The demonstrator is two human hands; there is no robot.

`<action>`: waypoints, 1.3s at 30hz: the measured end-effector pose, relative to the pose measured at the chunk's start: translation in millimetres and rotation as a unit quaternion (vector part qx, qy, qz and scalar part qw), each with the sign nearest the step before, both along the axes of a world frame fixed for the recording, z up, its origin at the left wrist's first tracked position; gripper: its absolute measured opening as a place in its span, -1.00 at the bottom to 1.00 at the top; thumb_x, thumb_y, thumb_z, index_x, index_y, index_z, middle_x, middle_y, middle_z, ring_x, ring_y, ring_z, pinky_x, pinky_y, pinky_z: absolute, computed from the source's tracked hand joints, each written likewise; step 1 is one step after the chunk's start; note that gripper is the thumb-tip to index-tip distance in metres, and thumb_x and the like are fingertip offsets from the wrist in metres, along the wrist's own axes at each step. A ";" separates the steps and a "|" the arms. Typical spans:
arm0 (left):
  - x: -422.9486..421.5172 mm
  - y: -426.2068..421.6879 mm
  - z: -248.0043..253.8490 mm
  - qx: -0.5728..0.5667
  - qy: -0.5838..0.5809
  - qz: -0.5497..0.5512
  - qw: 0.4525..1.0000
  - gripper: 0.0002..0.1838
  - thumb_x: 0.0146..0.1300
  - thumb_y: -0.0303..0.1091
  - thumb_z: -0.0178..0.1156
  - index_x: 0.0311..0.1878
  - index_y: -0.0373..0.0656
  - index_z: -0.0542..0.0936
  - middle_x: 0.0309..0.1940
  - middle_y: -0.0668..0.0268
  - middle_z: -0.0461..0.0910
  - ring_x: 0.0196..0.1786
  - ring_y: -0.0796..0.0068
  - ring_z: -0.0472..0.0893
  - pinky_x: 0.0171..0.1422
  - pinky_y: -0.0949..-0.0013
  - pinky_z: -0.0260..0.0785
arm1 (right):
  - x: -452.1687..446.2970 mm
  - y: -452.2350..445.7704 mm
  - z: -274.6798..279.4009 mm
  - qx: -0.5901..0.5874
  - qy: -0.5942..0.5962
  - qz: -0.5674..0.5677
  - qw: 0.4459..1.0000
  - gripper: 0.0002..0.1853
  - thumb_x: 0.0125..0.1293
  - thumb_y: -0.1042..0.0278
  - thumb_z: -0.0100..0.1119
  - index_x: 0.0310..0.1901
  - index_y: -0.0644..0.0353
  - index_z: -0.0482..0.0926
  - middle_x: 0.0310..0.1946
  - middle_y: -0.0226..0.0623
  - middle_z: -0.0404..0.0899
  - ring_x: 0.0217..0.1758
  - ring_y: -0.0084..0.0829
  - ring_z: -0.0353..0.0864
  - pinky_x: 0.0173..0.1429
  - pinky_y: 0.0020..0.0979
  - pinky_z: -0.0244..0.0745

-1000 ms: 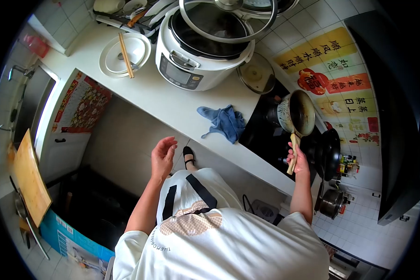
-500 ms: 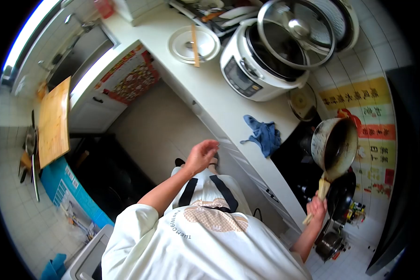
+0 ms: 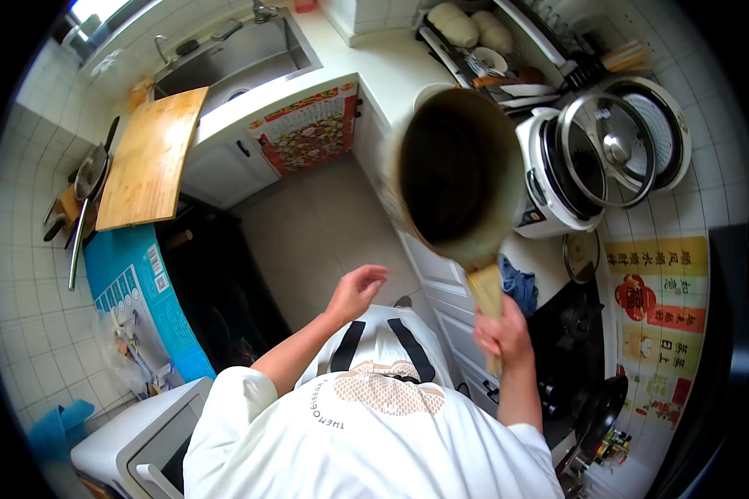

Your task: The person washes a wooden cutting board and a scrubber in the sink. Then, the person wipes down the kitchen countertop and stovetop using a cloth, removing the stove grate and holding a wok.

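My right hand [image 3: 504,334] is wrapped round the pale handle [image 3: 484,293] of a deep saucepan [image 3: 458,170]. The pan hangs in the air over the counter's edge, its dark inside facing me, and it hides part of the counter and most of a white plate [image 3: 431,93]. A blue cloth [image 3: 518,284] lies on the counter just behind the handle. In front of my body, my left hand [image 3: 359,291] hovers over the floor with its fingers loosely bent and slightly apart, holding nothing.
A steel sink [image 3: 254,66] is at the upper left, with a wooden board [image 3: 154,158] near it. The multicooker [image 3: 541,175] and its upright glass lid [image 3: 612,150] stand at the right. A dark stove [image 3: 566,341] lies right of my right hand.
The saucepan has been lifted from over the stove and has swung left, nearer the camera, in my right hand. The view has turned toward the sink. My left hand still holds nothing.
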State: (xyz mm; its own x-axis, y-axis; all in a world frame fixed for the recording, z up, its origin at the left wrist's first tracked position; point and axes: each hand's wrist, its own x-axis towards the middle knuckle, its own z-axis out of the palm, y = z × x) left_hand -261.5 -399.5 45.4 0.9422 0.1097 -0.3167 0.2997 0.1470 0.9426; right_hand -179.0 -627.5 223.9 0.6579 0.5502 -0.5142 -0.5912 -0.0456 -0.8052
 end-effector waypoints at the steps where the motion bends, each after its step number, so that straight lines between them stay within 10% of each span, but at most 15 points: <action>1: -7.1 11.4 -3.6 0.007 0.010 0.032 0.999 -0.78 0.23 -0.58 0.01 -0.05 -0.28 0.48 -0.24 0.29 0.55 -0.12 0.54 0.55 0.02 0.49 0.38 | 15.4 31.7 -4.7 0.017 0.008 0.033 0.999 -0.75 0.01 0.48 0.09 -0.25 0.29 0.32 -0.72 -0.47 0.24 -0.87 -0.70 0.10 -0.79 -0.62 0.03; 16: -57.1 102.2 -32.7 0.049 0.082 0.303 0.948 -0.78 0.21 -0.57 0.01 -0.07 -0.30 0.49 -0.27 0.31 0.56 -0.19 0.58 0.54 -0.02 0.53 0.39 | 253.4 343.1 -140.6 0.052 -0.071 0.165 0.982 -0.82 0.17 0.40 0.16 -0.42 0.13 0.33 -0.64 -0.50 0.34 -0.74 -0.74 0.29 -0.65 -0.63 0.27; 39: -0.8 132.5 -22.7 0.001 0.082 0.371 0.925 -0.77 0.22 -0.56 0.02 -0.05 -0.28 0.47 -0.25 0.31 0.55 -0.19 0.60 0.51 -0.03 0.55 0.35 | 323.6 404.0 -174.0 0.023 -0.024 0.165 0.986 -0.87 0.21 0.39 0.11 -0.38 0.12 0.34 -0.64 -0.52 0.34 -0.73 -0.73 0.28 -0.64 -0.60 0.28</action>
State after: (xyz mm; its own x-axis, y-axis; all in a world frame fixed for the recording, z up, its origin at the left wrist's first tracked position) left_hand -262.3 -267.1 22.7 0.5471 0.7073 -0.4477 0.2555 0.3682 0.8940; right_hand 144.6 -223.5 49.8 0.4621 0.7606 -0.4559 -0.5120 -0.1909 -0.8375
